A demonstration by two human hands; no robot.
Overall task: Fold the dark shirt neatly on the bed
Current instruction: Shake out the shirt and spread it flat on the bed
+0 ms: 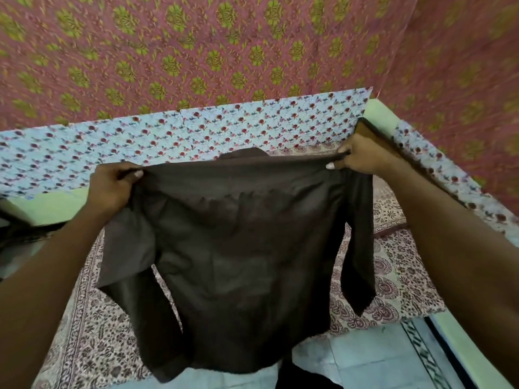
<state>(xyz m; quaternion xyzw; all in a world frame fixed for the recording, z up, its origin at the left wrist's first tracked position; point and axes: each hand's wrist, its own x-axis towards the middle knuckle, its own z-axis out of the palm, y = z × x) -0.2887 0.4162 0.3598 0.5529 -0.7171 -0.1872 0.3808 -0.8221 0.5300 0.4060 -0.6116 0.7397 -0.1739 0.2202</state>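
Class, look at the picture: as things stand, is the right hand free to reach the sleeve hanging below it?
Probably not yet. The right hand pinches the dark shirt at its shoulder, as the left hand does; letting go would drop that side. Nothing else blocks the sleeve.

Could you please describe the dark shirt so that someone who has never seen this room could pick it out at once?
Look above the bed's patterned sheet. There the dark shirt hangs spread out, pinched at its shoulders by the left hand and right hand. It is the only plain dark brown cloth among floral prints.
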